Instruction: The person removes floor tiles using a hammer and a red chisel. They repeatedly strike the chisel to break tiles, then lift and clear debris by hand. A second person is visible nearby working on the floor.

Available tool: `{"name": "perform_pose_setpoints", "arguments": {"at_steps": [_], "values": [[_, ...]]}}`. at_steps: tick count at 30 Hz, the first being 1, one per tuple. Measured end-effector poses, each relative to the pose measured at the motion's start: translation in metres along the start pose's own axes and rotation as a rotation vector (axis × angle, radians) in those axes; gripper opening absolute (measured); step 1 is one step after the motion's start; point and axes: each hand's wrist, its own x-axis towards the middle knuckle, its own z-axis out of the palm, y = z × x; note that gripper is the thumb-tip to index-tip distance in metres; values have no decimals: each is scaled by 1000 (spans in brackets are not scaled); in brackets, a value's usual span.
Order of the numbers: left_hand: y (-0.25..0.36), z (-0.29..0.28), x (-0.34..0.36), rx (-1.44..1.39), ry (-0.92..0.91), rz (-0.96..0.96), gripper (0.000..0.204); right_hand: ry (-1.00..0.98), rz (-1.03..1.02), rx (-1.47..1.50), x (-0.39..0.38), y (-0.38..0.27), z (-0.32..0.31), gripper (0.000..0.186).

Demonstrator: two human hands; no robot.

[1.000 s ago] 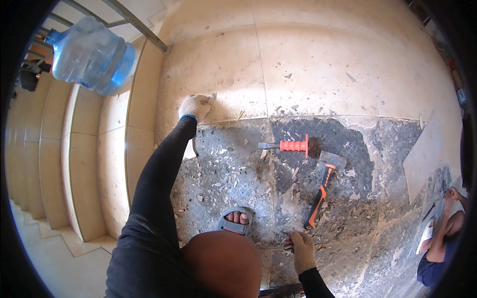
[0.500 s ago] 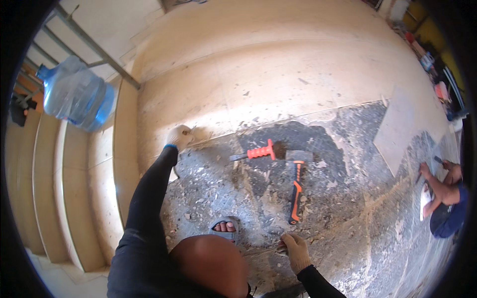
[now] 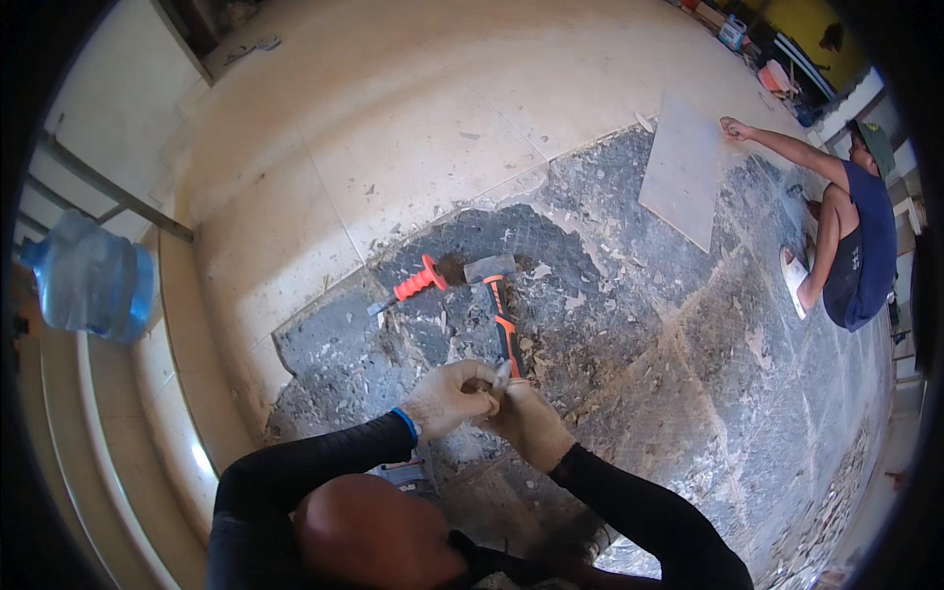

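Observation:
Both my gloved hands meet over the chipped, dark floor patch. My left hand (image 3: 452, 401) has its fingers curled around something small I cannot make out, and my right hand (image 3: 526, 425) is closed beside it, touching it, its grip partly hidden. Just beyond them lies a black and orange hammer (image 3: 502, 324) with a grey head, its handle end behind my fingers. To its left rests a chisel (image 3: 418, 283) with a red ribbed guard. Small tile fragments (image 3: 580, 295) are scattered around.
Tiled steps (image 3: 197, 413) descend at left beside a railing (image 3: 118, 182) and a blue water jug (image 3: 93, 285). A loose tile (image 3: 680, 172) lies at upper right, near a squatting co-worker (image 3: 851, 236) reaching toward it. Assorted items (image 3: 777, 79) stand along the far wall.
My left hand has left the tile edge and come to my right hand, which moved up-left. The view has turned rightward, showing more of the co-worker, whose arm is now stretched out.

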Motion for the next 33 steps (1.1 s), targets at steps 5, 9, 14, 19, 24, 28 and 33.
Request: {"name": "perform_pose_setpoints", "arguments": {"at_steps": [5, 9, 14, 19, 24, 28, 33], "values": [[-13, 16, -4, 71, -64, 184, 55, 411, 19, -359, -28, -4, -10, 33], [-45, -17, 17, 511, 148, 286, 59, 430, 23, -597, -101, -45, -59, 20], [-69, -98, 40, 727, 802, 287, 73, 1129, 61, -700, -320, -116, -127, 11], [-59, -151, 70, 898, 967, 306, 83, 1464, 312, -1421, -493, -125, -143, 10], [-50, -161, 102, 920, 891, 221, 76, 1418, 506, -1761, -522, -133, -118, 17], [-51, -161, 125, 903, 849, 200, 42, 1156, 401, -2014, -452, -172, -98, 24], [-56, -161, 122, 936, 827, 272, 31, 516, 84, -2346, -213, -206, -104, 31]]}}
